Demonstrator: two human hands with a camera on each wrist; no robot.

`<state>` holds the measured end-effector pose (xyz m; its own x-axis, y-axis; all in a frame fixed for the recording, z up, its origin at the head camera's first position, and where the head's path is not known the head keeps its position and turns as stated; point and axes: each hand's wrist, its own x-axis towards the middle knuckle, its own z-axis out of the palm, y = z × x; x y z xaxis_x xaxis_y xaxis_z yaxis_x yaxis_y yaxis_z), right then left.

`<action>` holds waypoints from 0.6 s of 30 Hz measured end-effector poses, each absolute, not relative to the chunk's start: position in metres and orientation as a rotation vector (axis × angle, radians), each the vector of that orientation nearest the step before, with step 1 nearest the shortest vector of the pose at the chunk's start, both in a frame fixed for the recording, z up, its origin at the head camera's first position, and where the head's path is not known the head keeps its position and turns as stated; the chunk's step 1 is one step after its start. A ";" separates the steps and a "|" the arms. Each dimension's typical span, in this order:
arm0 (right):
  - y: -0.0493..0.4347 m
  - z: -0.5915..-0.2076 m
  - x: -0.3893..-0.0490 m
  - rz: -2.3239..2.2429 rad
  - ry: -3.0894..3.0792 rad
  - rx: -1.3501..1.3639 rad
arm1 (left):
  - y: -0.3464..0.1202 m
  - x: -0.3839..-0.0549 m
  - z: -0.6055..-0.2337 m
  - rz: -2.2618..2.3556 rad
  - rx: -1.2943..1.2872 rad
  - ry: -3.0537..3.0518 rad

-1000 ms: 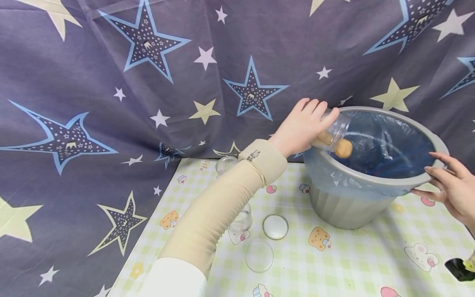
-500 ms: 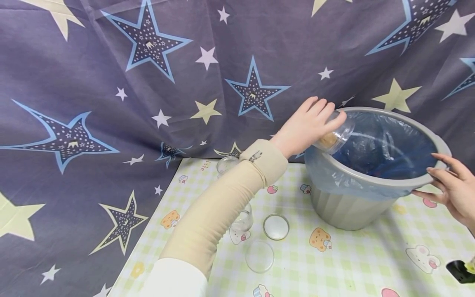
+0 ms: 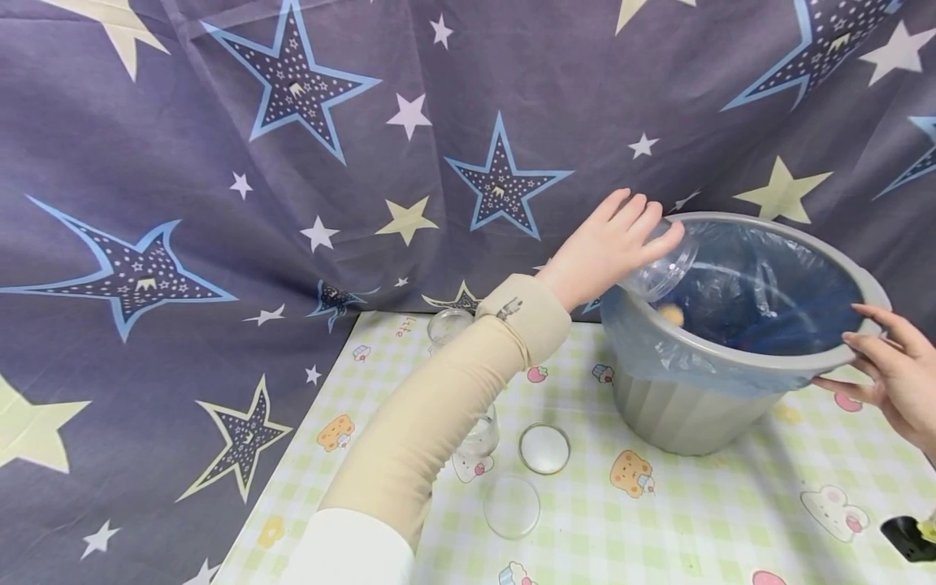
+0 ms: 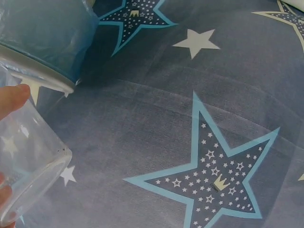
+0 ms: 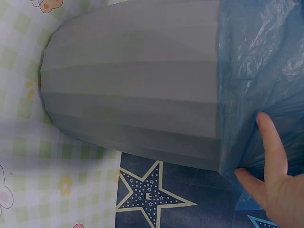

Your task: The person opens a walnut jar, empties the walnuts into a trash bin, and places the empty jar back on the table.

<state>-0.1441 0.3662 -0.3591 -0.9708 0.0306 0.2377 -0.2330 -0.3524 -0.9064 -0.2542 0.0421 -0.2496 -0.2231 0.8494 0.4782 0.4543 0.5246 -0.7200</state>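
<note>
Head view: the left hand grips a clear jar, tilted mouth-down over the grey bin; a tan ball is just below its mouth. The right hand pinches the bin's rim. On the tablecloth, small red letters seem to read "life".

Left wrist view: only here, the jar's round base.

Right wrist view: two fingertips against the blue liner outside, beside the bin's ribbed wall.

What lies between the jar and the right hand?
The bin, its mouth lined with a blue bag, lies between jar and right hand in the head view; a ball shows below the jar.
</note>
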 end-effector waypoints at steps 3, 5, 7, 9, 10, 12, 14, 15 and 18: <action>0.366 -0.360 -0.145 2.455 -1.669 0.268 | 0.041 -0.254 -0.252 0.533 -1.084 -1.860; 0.366 -0.360 -0.145 2.458 -1.669 0.268 | 0.041 -0.253 -0.252 0.527 -1.085 -1.865; 0.366 -0.359 -0.145 2.453 -1.682 0.265 | 0.040 -0.253 -0.252 0.519 -1.083 -1.879; 0.365 -0.359 -0.145 2.441 -1.705 0.255 | 0.038 -0.252 -0.252 0.511 -1.076 -1.897; 0.365 -0.358 -0.145 2.434 -1.717 0.250 | 0.037 -0.251 -0.252 0.507 -1.074 -1.910; 0.365 -0.358 -0.145 2.421 -1.737 0.236 | 0.035 -0.250 -0.251 0.497 -1.074 -1.945; 0.364 -0.358 -0.145 2.411 -1.749 0.223 | 0.033 -0.248 -0.249 0.489 -1.083 -2.005; 0.364 -0.358 -0.145 2.407 -1.752 0.214 | 0.032 -0.247 -0.248 0.487 -1.089 -2.040; 0.363 -0.358 -0.144 2.400 -1.755 0.189 | 0.028 -0.245 -0.246 0.465 -1.106 -2.151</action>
<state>-0.1440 0.3627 -0.3579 -0.9789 0.0558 0.1967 -0.2044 -0.2972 -0.9327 -0.2446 0.0275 -0.2460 -0.4196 0.8161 0.3975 0.5790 0.5779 -0.5752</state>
